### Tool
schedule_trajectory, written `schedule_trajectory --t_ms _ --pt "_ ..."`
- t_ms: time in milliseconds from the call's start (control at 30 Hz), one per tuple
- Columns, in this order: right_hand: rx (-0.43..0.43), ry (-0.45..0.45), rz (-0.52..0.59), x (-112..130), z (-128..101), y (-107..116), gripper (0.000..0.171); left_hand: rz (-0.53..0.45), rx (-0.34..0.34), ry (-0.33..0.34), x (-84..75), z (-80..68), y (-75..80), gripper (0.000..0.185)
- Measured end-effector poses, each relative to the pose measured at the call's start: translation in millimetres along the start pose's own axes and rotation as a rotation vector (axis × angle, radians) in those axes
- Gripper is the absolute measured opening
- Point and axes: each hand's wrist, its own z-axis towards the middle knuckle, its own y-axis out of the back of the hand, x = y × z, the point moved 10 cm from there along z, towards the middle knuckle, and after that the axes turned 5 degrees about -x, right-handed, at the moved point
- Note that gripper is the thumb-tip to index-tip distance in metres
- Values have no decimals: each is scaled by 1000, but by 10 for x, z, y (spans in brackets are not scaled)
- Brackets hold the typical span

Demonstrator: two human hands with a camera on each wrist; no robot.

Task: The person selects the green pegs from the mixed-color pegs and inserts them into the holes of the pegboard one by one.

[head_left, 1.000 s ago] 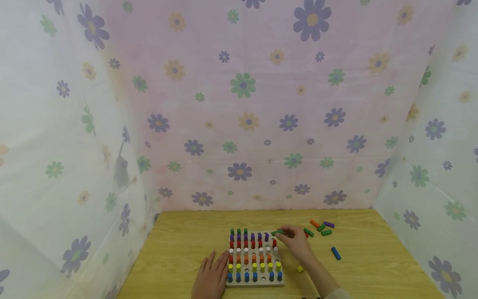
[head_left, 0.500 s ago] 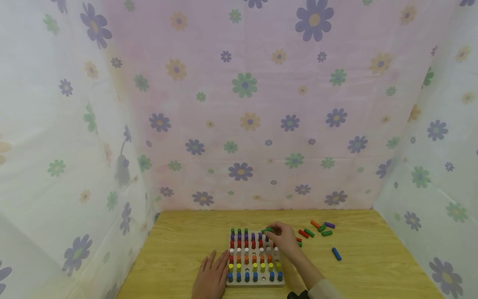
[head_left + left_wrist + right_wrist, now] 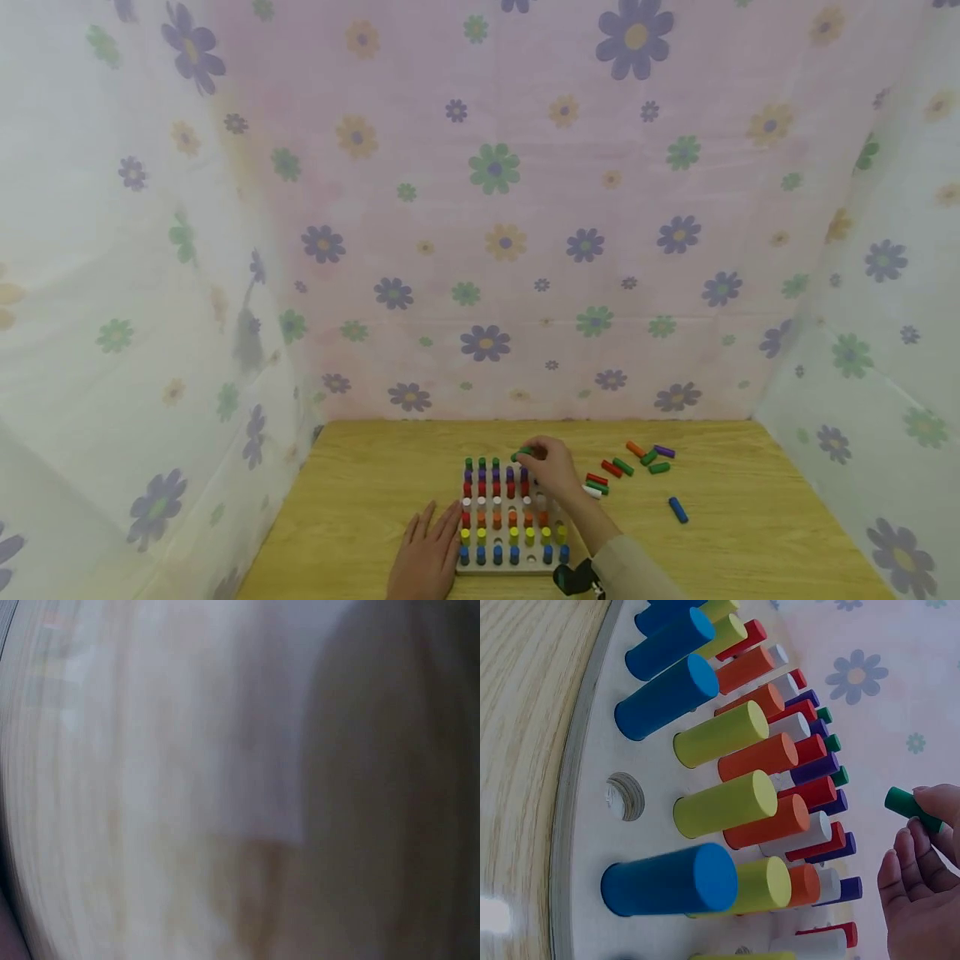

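Observation:
A wooden pegboard (image 3: 517, 571) stands on the table with rows of coloured pegs upright in it, such as blue pegs (image 3: 667, 697), yellow pegs (image 3: 724, 802) and orange pegs (image 3: 769, 821). Over its far edge, my right hand (image 3: 553, 468) pinches a green peg (image 3: 901, 804) between thumb and fingers; the peg is tilted, apart from the board. Three green pegs (image 3: 482, 463) stand in the back row, left of that hand. My left hand (image 3: 426, 550) lies flat, fingers straight, against the board's left side. The left wrist view is too blurred to read.
Right of the board lie several loose pegs: red (image 3: 611, 468), green (image 3: 622, 467), orange (image 3: 635, 449), purple (image 3: 664, 451), white (image 3: 592, 492) and a blue one (image 3: 678, 510) nearer the front. A flowered curtain (image 3: 525, 350) encloses the wooden table (image 3: 360, 467). One bare hole (image 3: 626, 796) shows in the blue row.
My right hand has moved left along the board's back edge, still pinching the green peg. Loose pegs formerly behind the hand have come into view. The left hand has stayed in place.

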Motion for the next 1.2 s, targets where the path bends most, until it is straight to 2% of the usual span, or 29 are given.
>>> schedule_trajectory --t_ms 467,900,1200 --pt "-50 -34 -123 -35 99 -73 11 -17 -8 -30 -71 51 10 53" --pt "-23 -86 -188 -95 109 -181 9 17 -34 -22 -13 13 3 54" --pt "-30 -15 -275 -133 136 -261 3 9 -41 -23 -9 -9 10 52"
